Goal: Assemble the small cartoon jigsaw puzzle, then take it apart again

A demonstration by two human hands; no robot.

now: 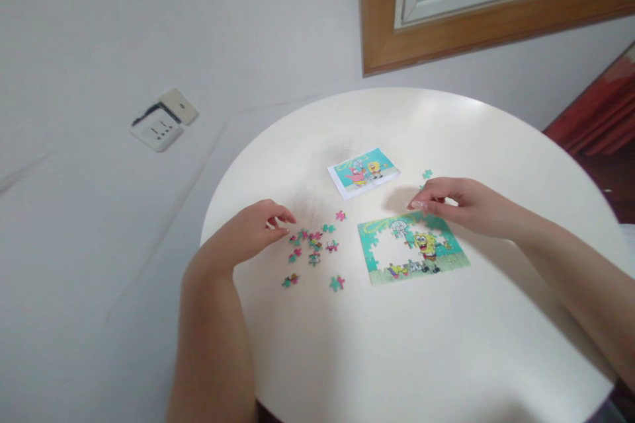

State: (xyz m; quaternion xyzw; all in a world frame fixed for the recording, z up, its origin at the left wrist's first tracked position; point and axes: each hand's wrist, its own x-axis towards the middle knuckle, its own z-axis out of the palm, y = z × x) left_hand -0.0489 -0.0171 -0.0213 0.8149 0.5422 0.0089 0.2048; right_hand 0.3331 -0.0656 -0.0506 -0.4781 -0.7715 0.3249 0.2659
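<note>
A partly built cartoon jigsaw (414, 248) lies on the round white table (397, 357), with a gap in its left half. My right hand (454, 201) rests at the jigsaw's top edge, fingers curled and pinched downward; whether a piece is in them is hidden. My left hand (253, 228) hovers beside a scatter of several loose pink and teal pieces (312, 248), fingers bent loosely and apart, nothing seen in them. A small reference picture card (364, 172) lies beyond the jigsaw.
One loose teal piece (427, 174) sits near the right hand, another (337, 283) lies nearer me. A wall socket (163, 122) is on the grey wall at left. A wooden window frame (446, 39) and a red curtain (600, 112) stand behind the table.
</note>
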